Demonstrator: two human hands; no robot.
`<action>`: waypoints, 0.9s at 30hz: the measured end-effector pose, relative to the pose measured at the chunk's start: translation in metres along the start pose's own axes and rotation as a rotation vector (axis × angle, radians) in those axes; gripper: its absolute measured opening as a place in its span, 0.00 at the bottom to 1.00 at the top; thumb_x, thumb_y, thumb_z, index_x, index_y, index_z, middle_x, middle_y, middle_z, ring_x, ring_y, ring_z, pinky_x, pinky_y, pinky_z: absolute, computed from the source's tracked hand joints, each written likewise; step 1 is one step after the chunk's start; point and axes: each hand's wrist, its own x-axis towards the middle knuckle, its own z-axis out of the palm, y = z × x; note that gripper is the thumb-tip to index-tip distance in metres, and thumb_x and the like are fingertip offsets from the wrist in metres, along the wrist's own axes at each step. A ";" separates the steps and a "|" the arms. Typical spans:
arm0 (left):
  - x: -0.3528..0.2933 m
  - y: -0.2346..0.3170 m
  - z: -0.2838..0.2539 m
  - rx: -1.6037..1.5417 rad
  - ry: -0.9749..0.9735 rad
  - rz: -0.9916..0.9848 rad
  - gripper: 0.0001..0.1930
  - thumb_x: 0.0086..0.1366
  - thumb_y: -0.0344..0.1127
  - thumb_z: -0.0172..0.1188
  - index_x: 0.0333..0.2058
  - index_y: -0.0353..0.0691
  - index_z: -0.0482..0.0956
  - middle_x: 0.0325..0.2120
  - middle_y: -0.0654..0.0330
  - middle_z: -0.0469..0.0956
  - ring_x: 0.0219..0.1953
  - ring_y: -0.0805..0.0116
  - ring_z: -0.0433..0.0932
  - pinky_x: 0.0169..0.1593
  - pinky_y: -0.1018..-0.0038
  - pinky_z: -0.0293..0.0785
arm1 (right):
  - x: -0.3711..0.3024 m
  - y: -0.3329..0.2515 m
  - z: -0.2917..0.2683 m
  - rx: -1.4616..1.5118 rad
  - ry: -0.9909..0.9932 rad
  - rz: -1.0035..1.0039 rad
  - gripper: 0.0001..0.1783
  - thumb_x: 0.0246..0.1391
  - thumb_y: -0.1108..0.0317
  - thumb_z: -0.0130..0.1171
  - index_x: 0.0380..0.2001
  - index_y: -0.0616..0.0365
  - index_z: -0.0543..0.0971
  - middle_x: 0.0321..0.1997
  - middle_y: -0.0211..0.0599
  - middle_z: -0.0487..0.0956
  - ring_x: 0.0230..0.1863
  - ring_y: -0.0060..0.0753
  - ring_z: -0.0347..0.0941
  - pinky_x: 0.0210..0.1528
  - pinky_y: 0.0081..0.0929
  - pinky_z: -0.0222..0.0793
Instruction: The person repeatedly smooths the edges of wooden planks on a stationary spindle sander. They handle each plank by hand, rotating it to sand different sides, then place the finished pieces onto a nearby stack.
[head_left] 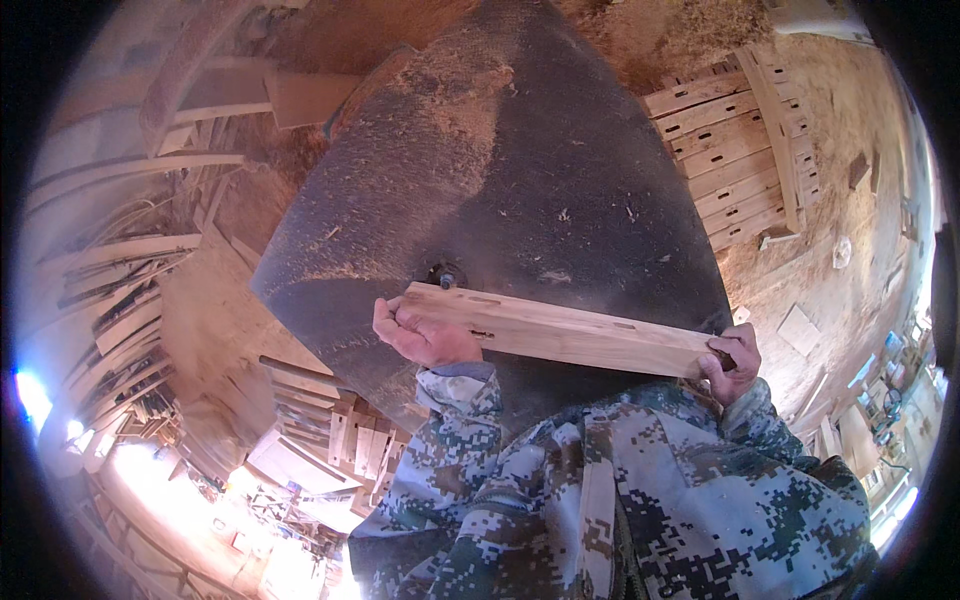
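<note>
A pale wooden board (580, 333) with slots cut in its edge spans between my two hands, above the near part of a dark worktable (610, 190). Closed round the board's left end is my left hand (428, 335), its fingers curled. My right hand (735, 362) grips the opposite end, with the thumb on the near side. Just beyond the board's left end, a small round metal cutter or spindle (447, 277) stands up from the tabletop, close to the wood. Whether the two touch cannot be made out.
Sawdust (450, 120) covers part of the tabletop. Slotted boards (735, 150) lie in rows on the floor at the far right, a curved piece across them. Stacked curved timbers (130, 320) line the left side. More wooden pieces (350, 435) stand near my left elbow.
</note>
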 end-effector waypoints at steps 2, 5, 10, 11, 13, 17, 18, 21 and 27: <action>0.001 0.005 -0.001 -0.137 0.001 -0.109 0.23 0.82 0.38 0.39 0.67 0.28 0.63 0.52 0.49 0.72 0.55 0.57 0.73 0.62 0.61 0.71 | 0.009 -0.001 -0.002 -0.027 -0.014 -0.056 0.15 0.51 0.67 0.74 0.39 0.61 0.83 0.38 0.43 0.76 0.38 0.41 0.73 0.39 0.33 0.72; 0.004 0.014 -0.003 -0.006 0.015 -0.110 0.23 0.82 0.37 0.38 0.67 0.28 0.63 0.54 0.50 0.72 0.55 0.58 0.73 0.61 0.63 0.73 | 0.019 -0.005 -0.003 -0.035 -0.021 -0.088 0.15 0.50 0.67 0.75 0.39 0.61 0.83 0.38 0.44 0.77 0.38 0.41 0.73 0.39 0.33 0.72; 0.006 0.023 -0.003 0.029 0.045 -0.124 0.23 0.82 0.36 0.37 0.67 0.28 0.63 0.54 0.49 0.72 0.54 0.58 0.74 0.61 0.63 0.73 | 0.030 -0.010 -0.007 -0.014 -0.036 -0.068 0.16 0.50 0.65 0.75 0.39 0.61 0.83 0.37 0.45 0.77 0.38 0.41 0.74 0.40 0.34 0.72; 0.007 0.023 -0.003 0.025 0.050 -0.129 0.23 0.82 0.36 0.37 0.67 0.28 0.63 0.54 0.49 0.72 0.54 0.58 0.74 0.61 0.63 0.73 | 0.032 -0.010 -0.008 -0.036 -0.036 -0.075 0.16 0.50 0.65 0.75 0.38 0.61 0.83 0.37 0.44 0.77 0.38 0.41 0.74 0.39 0.34 0.73; 0.008 0.022 -0.003 0.029 0.054 -0.123 0.23 0.83 0.36 0.37 0.67 0.28 0.63 0.54 0.49 0.72 0.54 0.58 0.74 0.61 0.63 0.73 | 0.036 -0.009 -0.009 -0.056 -0.034 -0.080 0.16 0.50 0.63 0.76 0.38 0.61 0.83 0.36 0.44 0.77 0.37 0.41 0.74 0.39 0.35 0.73; 0.008 0.019 -0.004 0.025 0.057 -0.108 0.22 0.83 0.36 0.37 0.67 0.28 0.63 0.54 0.49 0.73 0.54 0.58 0.74 0.61 0.63 0.73 | 0.043 -0.008 -0.007 -0.067 -0.013 -0.098 0.16 0.49 0.62 0.75 0.37 0.61 0.83 0.35 0.43 0.77 0.36 0.41 0.75 0.38 0.35 0.73; 0.008 0.018 -0.005 0.029 0.060 -0.115 0.22 0.83 0.36 0.37 0.67 0.28 0.63 0.53 0.49 0.73 0.54 0.58 0.74 0.61 0.63 0.73 | 0.044 -0.007 -0.007 -0.070 -0.010 -0.112 0.16 0.49 0.63 0.75 0.36 0.60 0.83 0.34 0.43 0.77 0.36 0.41 0.75 0.37 0.35 0.73; 0.009 0.017 -0.004 -0.012 0.064 -0.143 0.22 0.83 0.37 0.38 0.67 0.28 0.63 0.53 0.50 0.73 0.54 0.59 0.74 0.61 0.64 0.73 | 0.047 -0.006 -0.007 -0.073 -0.001 -0.122 0.15 0.49 0.63 0.75 0.35 0.60 0.83 0.34 0.42 0.77 0.36 0.41 0.75 0.37 0.35 0.73; 0.012 0.017 -0.004 -0.112 0.087 -0.216 0.25 0.82 0.40 0.48 0.69 0.31 0.63 0.52 0.55 0.75 0.53 0.65 0.74 0.61 0.68 0.72 | 0.052 -0.005 -0.007 -0.061 0.020 -0.139 0.13 0.49 0.66 0.75 0.35 0.59 0.82 0.34 0.42 0.76 0.35 0.41 0.74 0.37 0.34 0.72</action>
